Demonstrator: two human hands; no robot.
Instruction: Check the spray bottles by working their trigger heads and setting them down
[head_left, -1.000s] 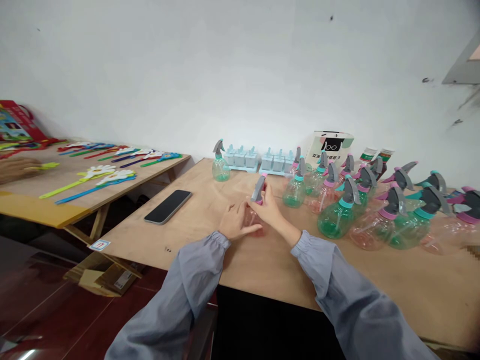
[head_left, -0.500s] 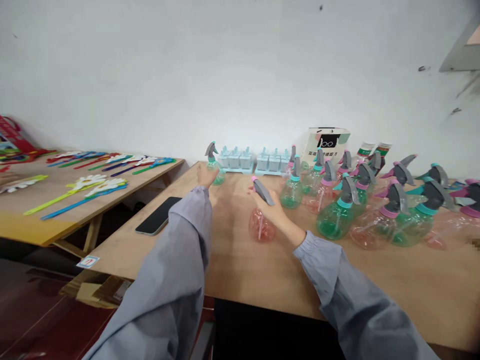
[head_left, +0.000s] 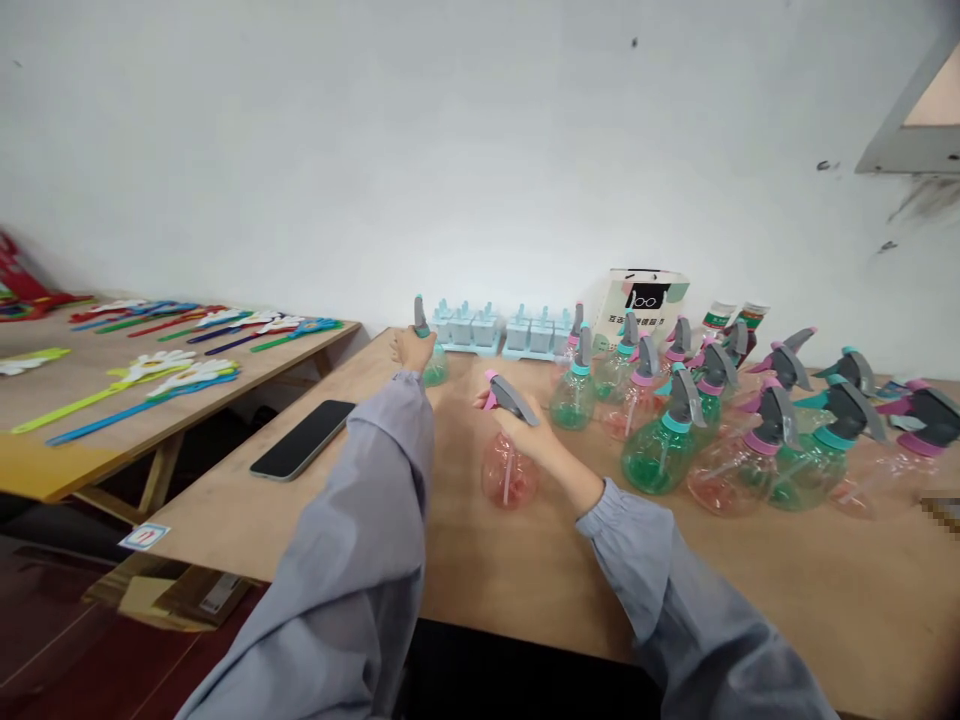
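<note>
Right hand (head_left: 536, 435): fingers closed round the neck of a clear pink plastic spray bottle (head_left: 510, 480), grey trigger head fitted, upright at mid plywood table (head_left: 525, 580); can't tell if its base touches. Left hand (head_left: 411, 350): stretched far left, fingers curled shut on a clear green plastic spray bottle (head_left: 434, 372) beside the pale blue ice-pop moulds (head_left: 465, 325). My read: two bottles in hand, while the crowd of pink and green trigger bottles (head_left: 660, 450) on the right sits untouched.

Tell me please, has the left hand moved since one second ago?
Yes. The left hand left the pink bottle and went away from the person, past the phone, and now grips the green bottle beside the blue moulds.
</note>
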